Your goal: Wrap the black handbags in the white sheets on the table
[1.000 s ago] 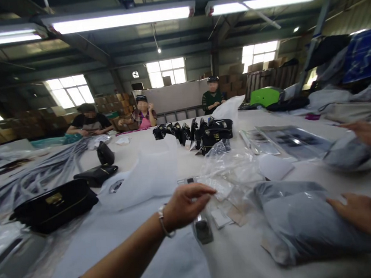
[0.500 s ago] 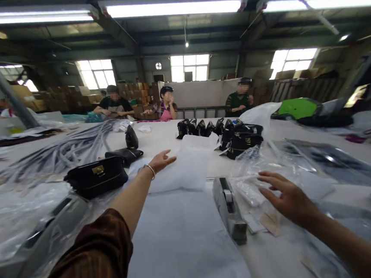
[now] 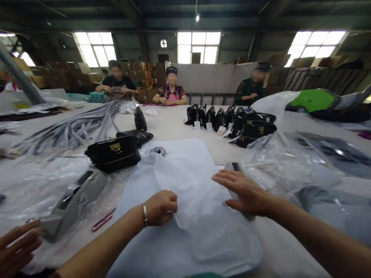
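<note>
My left hand (image 3: 161,208), with a bracelet at the wrist, has its fingers closed on a thin white sheet (image 3: 188,173) that lies wrinkled and partly folded over itself. Right of it, my right hand (image 3: 242,192) is open with fingers spread, above the sheet's right edge. It hides most of a grey tape dispenser (image 3: 235,167). A black handbag (image 3: 113,154) with a gold clasp stands behind and left of my left hand. Other black bags lean just behind that one.
A second tape dispenser (image 3: 76,196) sits at the left, near a pink-handled tool (image 3: 103,219). A co-worker's hand (image 3: 13,249) reaches in there. Several tagged black bags (image 3: 221,118) line up at the back right, by crumpled clear plastic (image 3: 275,161). People sit across the table.
My left hand has drawn back toward me and closed on the sheet, which is now wrinkled. My right hand has moved left over the dispenser. Another person's hand has appeared at the left.
</note>
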The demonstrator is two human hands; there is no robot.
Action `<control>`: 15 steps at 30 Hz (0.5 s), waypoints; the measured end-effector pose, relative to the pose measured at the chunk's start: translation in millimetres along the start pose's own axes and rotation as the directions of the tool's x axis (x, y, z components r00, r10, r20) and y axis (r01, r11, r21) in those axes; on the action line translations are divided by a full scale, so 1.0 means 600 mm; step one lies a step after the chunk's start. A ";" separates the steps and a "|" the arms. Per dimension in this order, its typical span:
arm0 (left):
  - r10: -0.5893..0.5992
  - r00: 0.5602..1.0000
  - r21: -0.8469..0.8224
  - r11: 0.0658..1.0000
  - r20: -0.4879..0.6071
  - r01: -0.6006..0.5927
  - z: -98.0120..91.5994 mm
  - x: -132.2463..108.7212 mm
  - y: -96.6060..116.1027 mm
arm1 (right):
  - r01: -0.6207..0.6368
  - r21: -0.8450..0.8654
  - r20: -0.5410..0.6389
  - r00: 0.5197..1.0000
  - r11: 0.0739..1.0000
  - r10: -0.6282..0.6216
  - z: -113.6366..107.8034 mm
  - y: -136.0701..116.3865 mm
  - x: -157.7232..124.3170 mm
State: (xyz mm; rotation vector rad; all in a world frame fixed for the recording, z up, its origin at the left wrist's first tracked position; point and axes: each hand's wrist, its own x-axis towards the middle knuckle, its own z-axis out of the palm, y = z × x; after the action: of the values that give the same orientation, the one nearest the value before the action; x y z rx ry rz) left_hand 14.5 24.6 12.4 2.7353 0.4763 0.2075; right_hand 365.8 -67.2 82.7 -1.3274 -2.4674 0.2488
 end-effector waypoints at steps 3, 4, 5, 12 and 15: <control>-0.037 0.998 0.020 0.999 0.047 0.036 0.004 -0.038 0.013 | 0.071 0.024 0.243 0.967 0.997 -0.074 0.041 -0.047 -0.027; -0.057 0.997 0.004 0.998 0.049 0.057 -0.001 -0.044 0.017 | 0.091 0.024 0.292 0.952 0.996 -0.094 0.055 -0.059 -0.036; -0.074 0.996 -0.016 0.997 0.043 0.075 -0.008 -0.046 0.020 | 0.113 0.017 0.328 0.938 0.993 -0.112 0.070 -0.068 -0.044; -0.076 0.978 0.018 0.997 -0.193 0.081 -0.043 0.065 0.047 | 0.303 -0.213 0.358 0.909 0.929 -0.215 0.185 -0.054 -0.043; -0.089 0.996 0.081 0.993 -0.028 0.091 -0.023 0.132 0.058 | 0.345 -0.266 0.396 0.890 0.900 -0.224 0.215 -0.045 -0.030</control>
State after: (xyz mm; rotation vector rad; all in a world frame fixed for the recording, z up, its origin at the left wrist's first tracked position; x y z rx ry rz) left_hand 95.7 26.2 44.6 2.7863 0.6263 0.2024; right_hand 307.0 -97.1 -32.8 -1.0777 -3.0885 -0.0035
